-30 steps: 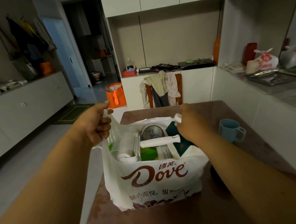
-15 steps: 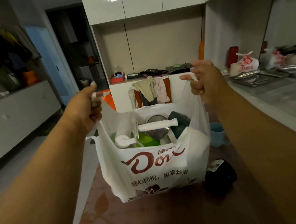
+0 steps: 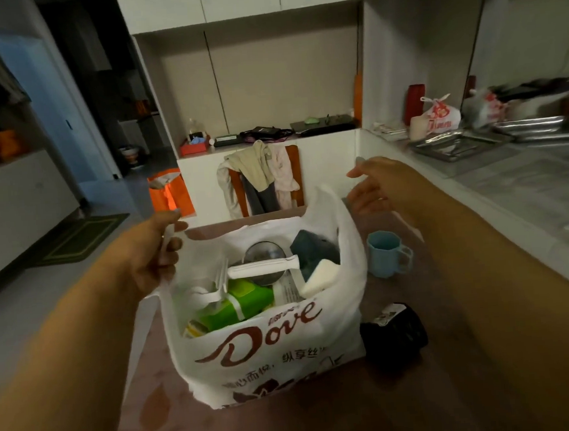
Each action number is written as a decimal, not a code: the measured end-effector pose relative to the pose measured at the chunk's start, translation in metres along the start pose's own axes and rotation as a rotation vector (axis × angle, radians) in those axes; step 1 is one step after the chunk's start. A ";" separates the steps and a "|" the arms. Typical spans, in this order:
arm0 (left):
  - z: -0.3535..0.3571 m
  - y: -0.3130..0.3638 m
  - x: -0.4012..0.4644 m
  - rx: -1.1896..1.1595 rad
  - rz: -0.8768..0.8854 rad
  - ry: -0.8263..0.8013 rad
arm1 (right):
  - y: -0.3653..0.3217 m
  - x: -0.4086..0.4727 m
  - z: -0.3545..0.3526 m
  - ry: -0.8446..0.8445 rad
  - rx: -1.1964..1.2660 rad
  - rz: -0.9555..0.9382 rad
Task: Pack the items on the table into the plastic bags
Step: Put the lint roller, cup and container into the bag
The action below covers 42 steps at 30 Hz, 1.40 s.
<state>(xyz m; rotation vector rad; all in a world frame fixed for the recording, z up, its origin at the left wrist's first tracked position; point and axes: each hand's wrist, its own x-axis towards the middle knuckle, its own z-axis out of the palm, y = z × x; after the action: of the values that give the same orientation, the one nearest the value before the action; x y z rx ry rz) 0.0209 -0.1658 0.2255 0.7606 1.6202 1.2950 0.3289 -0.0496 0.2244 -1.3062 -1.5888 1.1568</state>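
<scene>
A white Dove plastic bag [image 3: 269, 347] stands on the reddish-brown table [image 3: 291, 423], full of items: a green pack [image 3: 245, 302], a white-handled tool [image 3: 263, 268], a round metal strainer, a dark teal thing and a white sponge [image 3: 319, 278]. My left hand [image 3: 151, 255] grips the bag's left handle. My right hand [image 3: 380, 183] hovers open above and right of the bag's right handle, touching nothing. A light blue mug [image 3: 387, 253] stands on the table right of the bag. A black bundle [image 3: 394, 335] lies against the bag's right side.
A grey counter [image 3: 510, 192] runs along the right with metal trays [image 3: 456, 142] and tied bags. Behind the table stands a chair [image 3: 262, 180] draped with clothes. An orange bag [image 3: 170, 193] sits on the floor at the left.
My right hand has let go of the right handle and opened. The bag, lifted half a second ago, now sits lower on the table with its right side slack.
</scene>
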 end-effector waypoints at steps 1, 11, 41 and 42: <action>-0.002 0.000 0.001 -0.013 -0.004 0.003 | 0.010 0.008 -0.008 0.066 -0.001 0.020; 0.002 -0.004 0.035 -0.117 0.058 0.065 | 0.156 0.092 -0.013 0.008 -0.440 0.287; -0.018 -0.004 -0.024 -0.100 -0.012 0.038 | -0.043 -0.092 0.110 -0.080 -0.335 -0.494; -0.022 -0.006 -0.026 -0.100 -0.029 0.024 | -0.033 -0.096 0.127 -0.125 -0.350 -0.450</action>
<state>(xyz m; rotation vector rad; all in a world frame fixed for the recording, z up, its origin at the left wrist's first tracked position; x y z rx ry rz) 0.0114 -0.1988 0.2280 0.6607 1.5673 1.3582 0.2184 -0.1679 0.2168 -1.0150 -2.1128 0.7129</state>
